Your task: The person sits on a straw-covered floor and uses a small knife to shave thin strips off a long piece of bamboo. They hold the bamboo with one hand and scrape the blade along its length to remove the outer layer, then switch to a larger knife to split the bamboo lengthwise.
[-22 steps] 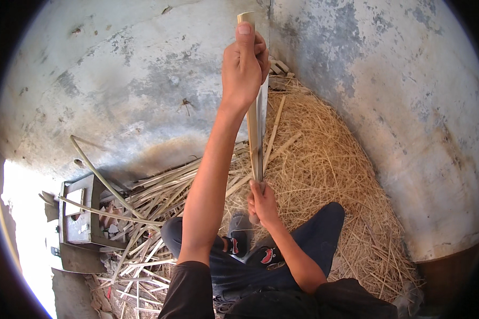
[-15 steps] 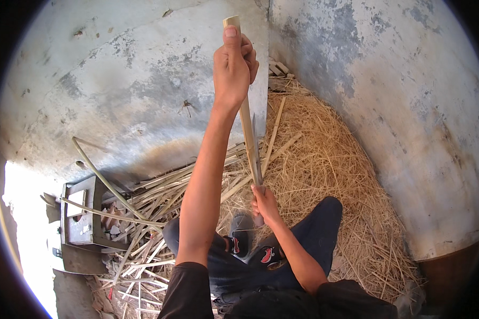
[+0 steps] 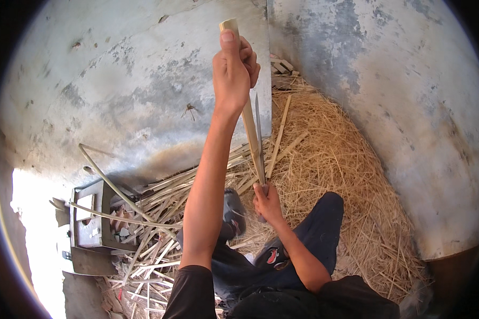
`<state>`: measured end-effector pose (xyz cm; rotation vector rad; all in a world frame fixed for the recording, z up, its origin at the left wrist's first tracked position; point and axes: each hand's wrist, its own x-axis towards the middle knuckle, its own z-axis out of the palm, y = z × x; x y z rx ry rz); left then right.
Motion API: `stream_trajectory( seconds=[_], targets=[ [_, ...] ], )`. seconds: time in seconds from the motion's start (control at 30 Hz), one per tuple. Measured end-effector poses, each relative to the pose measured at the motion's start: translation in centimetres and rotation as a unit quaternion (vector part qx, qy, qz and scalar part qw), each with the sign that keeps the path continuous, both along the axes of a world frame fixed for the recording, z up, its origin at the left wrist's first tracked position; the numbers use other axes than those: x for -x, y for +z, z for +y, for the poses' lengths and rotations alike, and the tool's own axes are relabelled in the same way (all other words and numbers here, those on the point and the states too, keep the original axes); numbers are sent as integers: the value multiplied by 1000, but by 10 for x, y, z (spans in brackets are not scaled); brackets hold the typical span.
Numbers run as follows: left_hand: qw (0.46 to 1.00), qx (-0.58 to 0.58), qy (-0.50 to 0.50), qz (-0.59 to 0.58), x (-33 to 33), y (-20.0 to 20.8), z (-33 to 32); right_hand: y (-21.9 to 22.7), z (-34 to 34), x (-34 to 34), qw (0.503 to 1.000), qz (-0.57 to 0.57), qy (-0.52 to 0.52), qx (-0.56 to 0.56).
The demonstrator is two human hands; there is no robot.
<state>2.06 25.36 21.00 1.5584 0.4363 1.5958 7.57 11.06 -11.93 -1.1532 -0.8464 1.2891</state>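
My left hand [image 3: 232,80] is raised far out in front of me. Its fingers wrap round the upper end of a long, pale split bamboo strip [image 3: 251,127], the thumb lying along it. From there the strip slants down toward my right hand [image 3: 267,203], which is closed round the handle of a long, narrow-bladed knife [image 3: 259,127]. The blade points up and away, close alongside the strip's right side. Whether blade and strip touch, I cannot tell. Where the strip's lower end meets my right hand is partly hidden.
Heaped straw-like shavings [image 3: 335,154] cover the floor ahead and right. Loose bamboo strips [image 3: 170,183] lie to the left, beside a grey box [image 3: 93,226]. Worn walls [image 3: 143,80] enclose the corner. My bent legs [image 3: 314,234] are below my hands.
The knife's tip stands higher beside the bamboo strip. My left foot has shifted up and left, and the view has turned slightly. Both hands keep their grip.
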Motion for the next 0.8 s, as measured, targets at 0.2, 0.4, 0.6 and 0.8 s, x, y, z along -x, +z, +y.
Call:
stream_trajectory(
  seconds=[0.2, 0.4, 0.6, 0.8],
  targets=[
    [999, 21, 23, -28, 21, -3, 11, -51, -2, -11, 988, 6, 38, 148],
    [999, 24, 20, -25, 24, -5, 25, -42, -1, -18, 977, 107, 61, 172],
    [999, 11, 27, -19, 10, -4, 18, -20, -7, -20, 973, 135, 56, 176],
    [998, 8, 53, 10, -2, -4, 11, 40, -12, -20, 990, 103, 77, 63]
  ],
)
